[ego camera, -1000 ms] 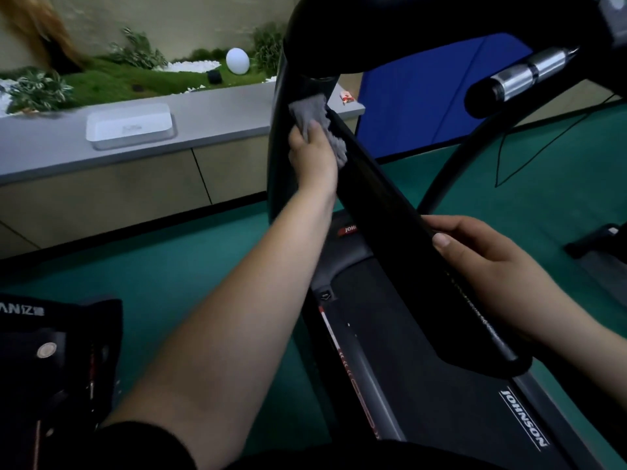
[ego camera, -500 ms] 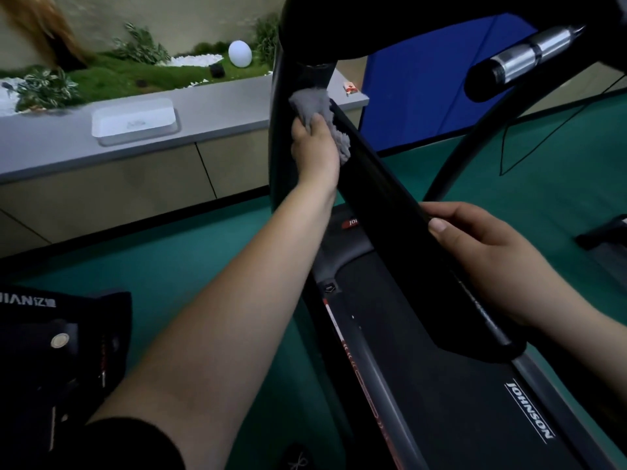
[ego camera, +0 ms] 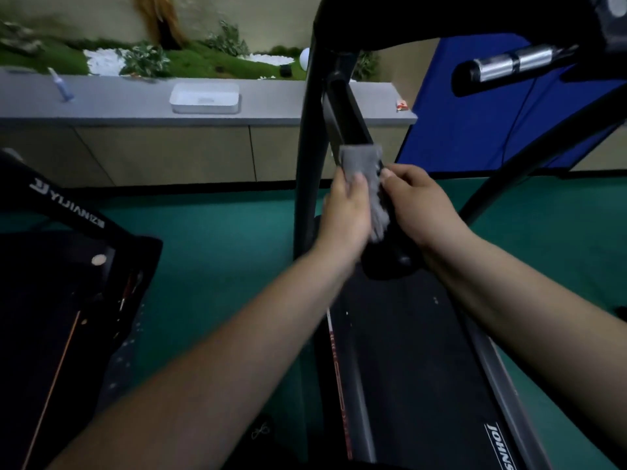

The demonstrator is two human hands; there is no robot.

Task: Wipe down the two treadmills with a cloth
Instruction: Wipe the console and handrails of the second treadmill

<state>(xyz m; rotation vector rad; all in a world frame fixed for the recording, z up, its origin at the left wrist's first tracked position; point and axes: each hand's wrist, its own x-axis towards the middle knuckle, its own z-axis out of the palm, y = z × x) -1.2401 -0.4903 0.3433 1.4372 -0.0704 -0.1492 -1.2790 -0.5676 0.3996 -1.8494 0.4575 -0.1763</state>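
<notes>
Left hand [ego camera: 347, 212] slid cloth [ego camera: 368, 178] down handrail [ego camera: 349, 120] to right hand [ego camera: 422, 206].

Grey cloth [ego camera: 364, 178] is draped over the black treadmill [ego camera: 407, 351] handrail; second black treadmill [ego camera: 68, 283] sits off to the left on the floor.

Left hand [ego camera: 346, 212] presses a grey cloth [ego camera: 364, 178] onto the treadmill's black handrail [ego camera: 349, 123]; right hand [ego camera: 419, 205] grips the rail just beside it; white tray [ego camera: 205, 98] on the worktop [ego camera: 135, 106].

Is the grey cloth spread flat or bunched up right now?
Bunched and draped: the cloth wraps over the treadmill's handrail, gripped by the left hand, its lower end hanging crumpled beside the right hand.
</notes>
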